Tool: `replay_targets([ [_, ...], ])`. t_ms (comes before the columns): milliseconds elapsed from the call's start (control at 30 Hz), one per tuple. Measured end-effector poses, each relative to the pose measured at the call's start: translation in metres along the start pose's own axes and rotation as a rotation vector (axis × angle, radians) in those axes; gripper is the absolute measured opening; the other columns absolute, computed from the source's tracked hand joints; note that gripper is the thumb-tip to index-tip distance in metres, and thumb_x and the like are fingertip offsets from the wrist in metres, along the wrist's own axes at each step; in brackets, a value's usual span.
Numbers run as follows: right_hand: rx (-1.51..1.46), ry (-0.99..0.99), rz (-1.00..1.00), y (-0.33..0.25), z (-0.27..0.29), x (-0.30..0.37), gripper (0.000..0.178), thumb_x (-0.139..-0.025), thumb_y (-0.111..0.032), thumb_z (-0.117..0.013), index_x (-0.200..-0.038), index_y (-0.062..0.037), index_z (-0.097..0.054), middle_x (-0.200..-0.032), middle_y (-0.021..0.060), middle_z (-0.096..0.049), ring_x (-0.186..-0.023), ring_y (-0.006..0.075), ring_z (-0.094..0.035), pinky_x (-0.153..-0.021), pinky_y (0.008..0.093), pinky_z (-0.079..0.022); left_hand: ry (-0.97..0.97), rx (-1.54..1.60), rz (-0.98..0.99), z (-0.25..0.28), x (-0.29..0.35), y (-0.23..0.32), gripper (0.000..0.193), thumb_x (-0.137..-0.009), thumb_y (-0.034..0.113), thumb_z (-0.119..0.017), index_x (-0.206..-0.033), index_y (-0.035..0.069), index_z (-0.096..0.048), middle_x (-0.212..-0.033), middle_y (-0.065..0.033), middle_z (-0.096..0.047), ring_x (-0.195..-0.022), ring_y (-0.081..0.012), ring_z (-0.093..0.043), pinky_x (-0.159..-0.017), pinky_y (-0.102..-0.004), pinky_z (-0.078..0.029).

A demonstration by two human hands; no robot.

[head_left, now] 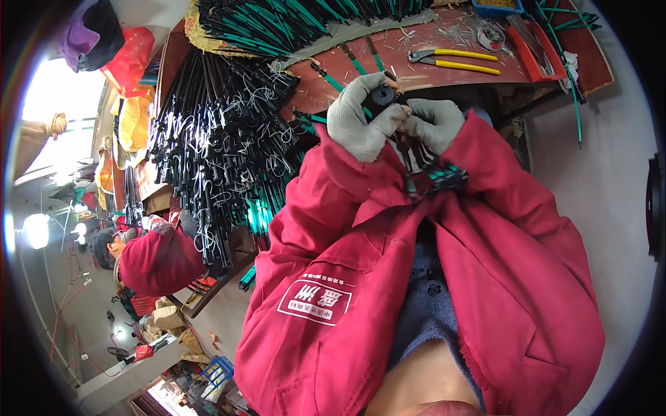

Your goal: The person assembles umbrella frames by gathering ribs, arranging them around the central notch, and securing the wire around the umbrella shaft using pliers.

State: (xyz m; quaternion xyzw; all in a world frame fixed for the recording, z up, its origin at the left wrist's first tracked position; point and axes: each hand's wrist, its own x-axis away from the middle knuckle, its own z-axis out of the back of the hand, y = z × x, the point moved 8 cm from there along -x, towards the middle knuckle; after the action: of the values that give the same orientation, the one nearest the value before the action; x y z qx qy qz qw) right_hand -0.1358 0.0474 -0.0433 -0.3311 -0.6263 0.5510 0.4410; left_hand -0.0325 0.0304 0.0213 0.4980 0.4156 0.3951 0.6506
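Note:
Both hands meet over the table's near edge in pale knitted gloves with some fingertips bare. My left hand (357, 119) is closed around a small black round piece (382, 95) with a hole in its middle. My right hand (437, 125) is closed too, its fingertips pinched against the left hand's thumb. Thin dark strands (414, 151) hang below the pinch. They lead toward a bundle of green-and-black rod ends (446, 177) close to my chest. What exactly the right fingers pinch is hidden. A few green rods (329, 78) lie on the table beside the left hand.
The reddish table (444, 38) bears yellow-handled pliers (454, 61), a red tray (538, 48) and a heap of green rods (277, 28). Dark rods with white ties (215, 139) hang over its left side. Another person in red (161, 256) works at the left.

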Motion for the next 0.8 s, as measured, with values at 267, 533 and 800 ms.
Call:
replay_targets([
  [267, 0.263, 0.052, 0.065, -0.018, 0.005, 0.0, 0.034, -0.084, -0.038, -0.048, -0.075, -0.0065, -0.059, -0.061, 0.0019, -0.054, -0.055, 0.01, -0.049, -0.054, 0.0266, -0.04, -0.052, 0.089, 0.049, 0.002, -0.003, 0.001, 0.04, -0.079, -0.004, -0.049, -0.118, -0.006, -0.04, -0.107, -0.0137, -0.054, -0.096, -0.0158, -0.053, -0.084, -0.0263, -0.041],
  [533, 0.153, 0.055, -0.092, 0.003, 0.003, -0.009, 0.033, -0.079, -0.033, -0.058, -0.063, -0.0037, -0.058, -0.055, 0.0022, -0.053, -0.054, 0.0076, -0.047, -0.051, 0.0263, -0.038, 0.0, 0.05, -0.085, 0.0, -0.004, 0.002, 0.038, -0.078, -0.001, -0.052, -0.115, -0.003, -0.042, -0.092, -0.0109, -0.059, -0.082, -0.0132, -0.057, -0.076, -0.0239, -0.045],
  [800, 0.96, 0.372, 0.068, 0.0, 0.135, -0.035, 0.024, -0.077, -0.02, -0.058, -0.097, -0.0062, -0.059, -0.088, 0.009, -0.059, -0.082, 0.0217, -0.057, -0.073, 0.0301, -0.046, 0.101, 0.171, -0.096, 0.019, -0.011, -0.023, 0.039, -0.078, 0.005, -0.053, -0.115, -0.004, -0.041, -0.082, -0.0077, -0.056, -0.069, -0.0119, -0.056, -0.065, -0.0229, -0.044],
])
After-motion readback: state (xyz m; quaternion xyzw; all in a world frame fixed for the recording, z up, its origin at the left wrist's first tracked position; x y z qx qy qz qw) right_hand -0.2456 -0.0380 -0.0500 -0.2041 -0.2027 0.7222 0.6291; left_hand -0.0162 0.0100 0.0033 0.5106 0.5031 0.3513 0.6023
